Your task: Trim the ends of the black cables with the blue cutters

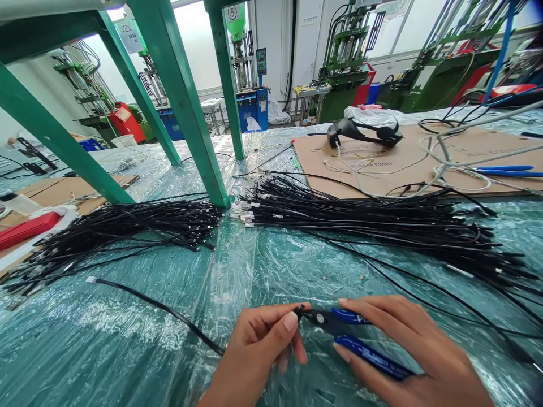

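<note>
My left hand (267, 345) pinches the end of a black cable (169, 310) between thumb and fingers. The cable runs out to the left across the table and ends in a pale connector (91, 279). Wrapped around the blue handles of a pair of flush cutters (352, 330) is my right hand (416, 350). The cutters' dark jaws point left and reach the small black piece at my left fingertips. Whether the blades touch it is too small to tell.
Bundles of black cables lie left (148, 223) and right (365, 217) on the plastic-covered table (139, 339). A green metal frame (182, 96) stands at left. A cardboard sheet (314, 164) holds a black headset (365, 133), white cables and blue-handled pliers (509, 170). Machines stand behind.
</note>
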`<state>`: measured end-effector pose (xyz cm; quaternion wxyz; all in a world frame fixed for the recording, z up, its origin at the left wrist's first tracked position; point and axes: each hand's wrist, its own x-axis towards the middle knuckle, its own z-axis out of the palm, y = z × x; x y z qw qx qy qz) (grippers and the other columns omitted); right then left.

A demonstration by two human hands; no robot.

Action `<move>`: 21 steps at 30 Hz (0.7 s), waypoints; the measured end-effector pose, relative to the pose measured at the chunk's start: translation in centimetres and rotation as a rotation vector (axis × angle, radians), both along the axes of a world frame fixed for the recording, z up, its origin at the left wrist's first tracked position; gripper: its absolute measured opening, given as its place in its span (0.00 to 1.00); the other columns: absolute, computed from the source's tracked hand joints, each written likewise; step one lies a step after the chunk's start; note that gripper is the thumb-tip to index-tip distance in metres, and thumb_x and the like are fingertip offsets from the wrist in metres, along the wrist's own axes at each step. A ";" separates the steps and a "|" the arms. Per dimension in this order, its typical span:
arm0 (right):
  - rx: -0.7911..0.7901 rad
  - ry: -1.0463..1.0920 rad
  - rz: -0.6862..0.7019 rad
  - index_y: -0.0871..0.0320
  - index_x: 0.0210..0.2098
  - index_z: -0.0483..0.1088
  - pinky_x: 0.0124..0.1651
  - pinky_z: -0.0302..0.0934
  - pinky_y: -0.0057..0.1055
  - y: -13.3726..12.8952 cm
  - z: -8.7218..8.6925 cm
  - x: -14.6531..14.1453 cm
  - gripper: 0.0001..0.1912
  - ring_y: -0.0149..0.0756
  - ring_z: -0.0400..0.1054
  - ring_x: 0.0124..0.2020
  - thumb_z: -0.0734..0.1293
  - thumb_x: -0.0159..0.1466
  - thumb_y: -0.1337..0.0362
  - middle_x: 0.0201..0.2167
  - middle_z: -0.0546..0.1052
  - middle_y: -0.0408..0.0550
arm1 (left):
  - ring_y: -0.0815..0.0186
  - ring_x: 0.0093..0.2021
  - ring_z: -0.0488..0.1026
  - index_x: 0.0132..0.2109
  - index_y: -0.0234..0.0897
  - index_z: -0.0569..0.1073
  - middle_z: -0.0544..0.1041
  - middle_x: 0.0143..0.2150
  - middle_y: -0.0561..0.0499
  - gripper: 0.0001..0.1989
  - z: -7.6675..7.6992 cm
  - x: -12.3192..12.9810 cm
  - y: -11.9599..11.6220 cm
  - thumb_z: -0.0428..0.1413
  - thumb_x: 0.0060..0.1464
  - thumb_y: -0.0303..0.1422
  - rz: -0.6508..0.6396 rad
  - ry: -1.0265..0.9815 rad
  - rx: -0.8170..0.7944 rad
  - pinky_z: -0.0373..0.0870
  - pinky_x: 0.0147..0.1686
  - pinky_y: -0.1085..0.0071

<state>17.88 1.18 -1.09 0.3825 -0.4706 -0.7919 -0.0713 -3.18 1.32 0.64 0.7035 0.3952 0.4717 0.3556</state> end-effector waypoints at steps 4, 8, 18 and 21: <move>0.006 -0.016 0.003 0.52 0.41 0.73 0.32 0.70 0.29 0.1 0.1 -0.1 0.12 0.33 0.74 0.32 0.66 0.61 0.55 0.32 0.77 0.44 | 0.74 0.21 0.59 0.47 0.38 0.81 0.73 0.22 0.51 0.20 0.1 0.1 0.0 0.59 0.55 0.47 -0.003 -0.005 0.014 0.55 0.25 0.77; -0.009 0.000 -0.003 0.52 0.41 0.73 0.31 0.70 0.29 0.1 0.0 -0.2 0.12 0.34 0.74 0.32 0.66 0.60 0.55 0.33 0.77 0.44 | 0.75 0.20 0.58 0.46 0.38 0.82 0.73 0.21 0.52 0.23 -0.4 0.1 0.0 0.61 0.51 0.50 0.015 -0.035 0.022 0.54 0.23 0.77; -0.011 0.011 0.000 0.50 0.41 0.74 0.30 0.70 0.28 0.3 0.0 -0.2 0.12 0.34 0.74 0.32 0.66 0.61 0.54 0.32 0.77 0.44 | 0.74 0.21 0.58 0.47 0.39 0.81 0.72 0.21 0.52 0.23 0.0 0.1 0.1 0.60 0.52 0.51 -0.011 -0.002 0.013 0.55 0.24 0.76; -0.018 0.006 0.009 0.50 0.41 0.73 0.30 0.70 0.28 0.3 0.0 -0.2 0.12 0.34 0.74 0.32 0.66 0.61 0.53 0.33 0.77 0.43 | 0.74 0.22 0.58 0.47 0.39 0.81 0.72 0.22 0.52 0.22 0.1 0.0 0.1 0.60 0.53 0.49 -0.014 0.004 0.004 0.56 0.25 0.76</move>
